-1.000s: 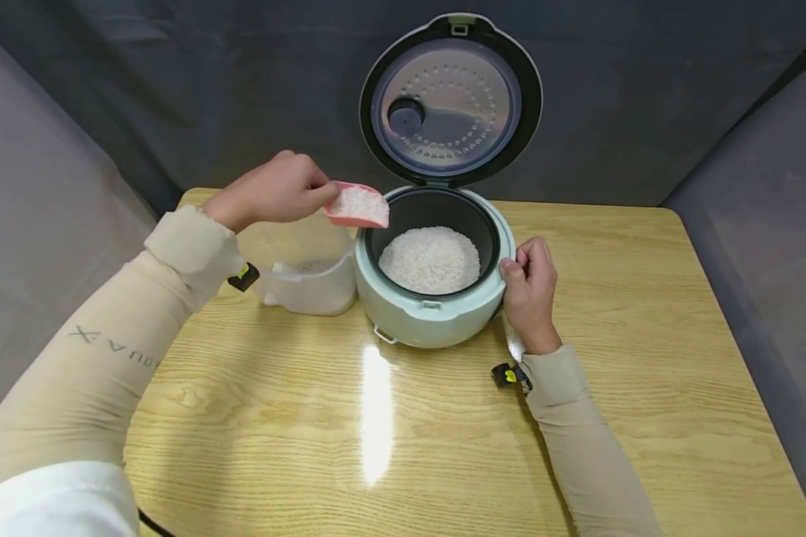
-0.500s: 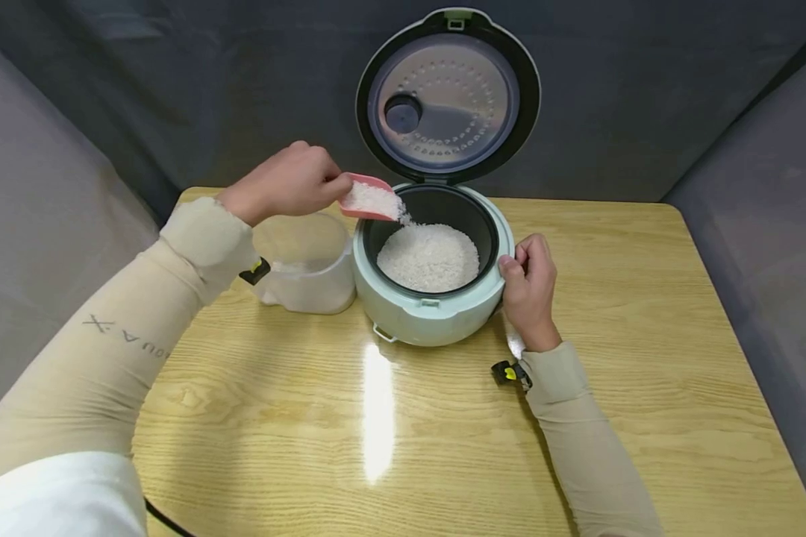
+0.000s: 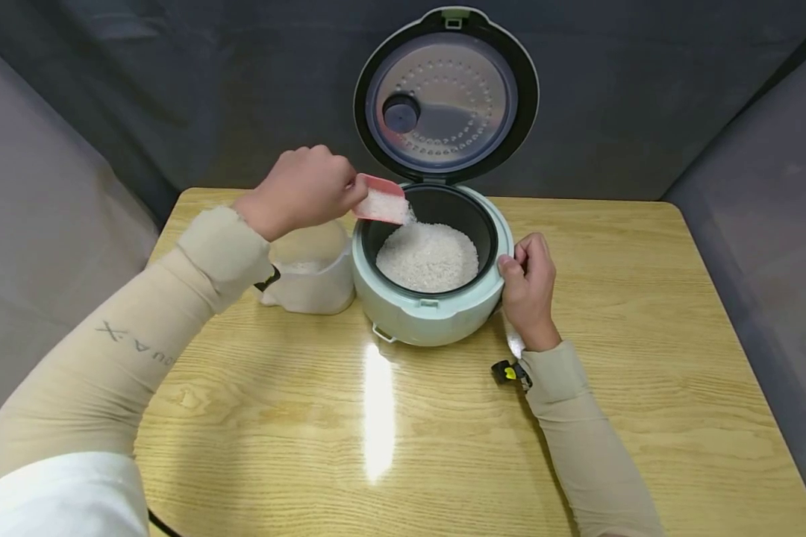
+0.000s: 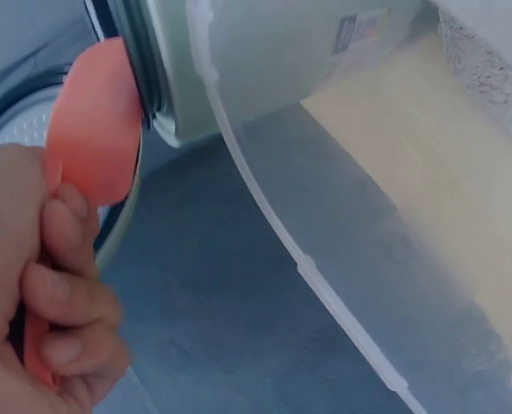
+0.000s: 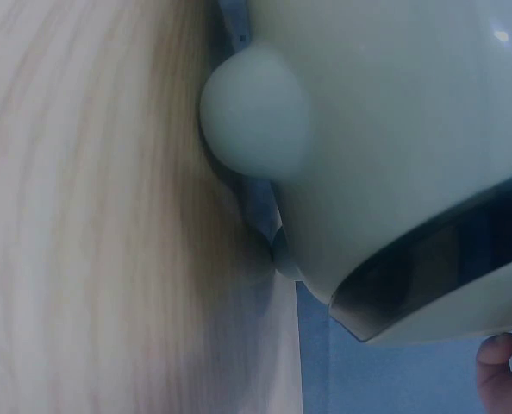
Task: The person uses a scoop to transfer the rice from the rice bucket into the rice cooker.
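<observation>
My left hand (image 3: 312,186) grips the handle of a pink scoop (image 4: 96,121), its fingers curled round it in the left wrist view. The scoop tilts over the left rim of a mint-green rice cooker (image 3: 423,321), and grains spill from its lip. White rice (image 3: 430,257) lies heaped in the cooker's dark inner pot (image 3: 436,200). On the cooker's right side, my right hand (image 3: 530,291) holds the rim, thumb on top and fingers curled beneath. Left of the cooker stands a clear plastic container (image 3: 316,291), partly hidden under my left arm, with some rice (image 4: 489,69) inside.
The cooker's round lid (image 3: 446,97) stands raised behind the pot. A wooden table (image 3: 443,432) carries everything, with a dark cloth (image 3: 611,104) hanging behind it. A black cable (image 3: 163,522) shows at the front left edge.
My left hand has moved right with the scoop and tipped it, and rice now runs into the pot. The right hand stays in place on the cooker.
</observation>
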Demonstrator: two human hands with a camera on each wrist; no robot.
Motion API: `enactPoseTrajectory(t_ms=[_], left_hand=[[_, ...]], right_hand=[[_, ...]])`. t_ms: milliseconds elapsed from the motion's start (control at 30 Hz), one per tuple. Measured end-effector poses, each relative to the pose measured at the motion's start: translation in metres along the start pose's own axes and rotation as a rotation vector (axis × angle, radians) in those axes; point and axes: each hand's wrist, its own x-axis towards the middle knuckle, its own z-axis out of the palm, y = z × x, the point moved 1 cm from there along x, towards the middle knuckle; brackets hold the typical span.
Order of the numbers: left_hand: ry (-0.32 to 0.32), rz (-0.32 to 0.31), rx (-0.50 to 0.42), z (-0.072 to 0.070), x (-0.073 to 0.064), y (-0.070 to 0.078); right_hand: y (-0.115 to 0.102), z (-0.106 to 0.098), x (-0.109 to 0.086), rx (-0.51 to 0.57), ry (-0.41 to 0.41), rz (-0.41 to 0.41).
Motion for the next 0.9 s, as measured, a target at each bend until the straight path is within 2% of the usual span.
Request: enactPoseTrajectory(t_ms=[133,400,500,667,767,900], left_hand=[[0.06,0.042,0.084,0.005,0.001,0.01],[0.119,0.087,0.146,0.008,0.002,0.023],[0.137,0.144,0.209,0.009,0.001,0.028],[0.212,0.274,0.348,0.013,-0.003,0.034],[0.247,0.306,0.371,0.015,-0.004,0.036],[0.292,0.294,0.33,0.016,-0.005,0.035]], right_hand=[[0.0,-0.001,0.0,0.004,0.0,0.002],[-0.001,-0.001,0.0,0.007,-0.007,-0.001],[-0.001,-0.001,0.0,0.0,-0.006,-0.003],[-0.001,-0.001,-0.001,-0.001,-0.003,0.009],[-0.002,0.0,-0.002,0.005,-0.002,0.01],[-0.003,0.001,-0.001,0.009,-0.002,0.009]])
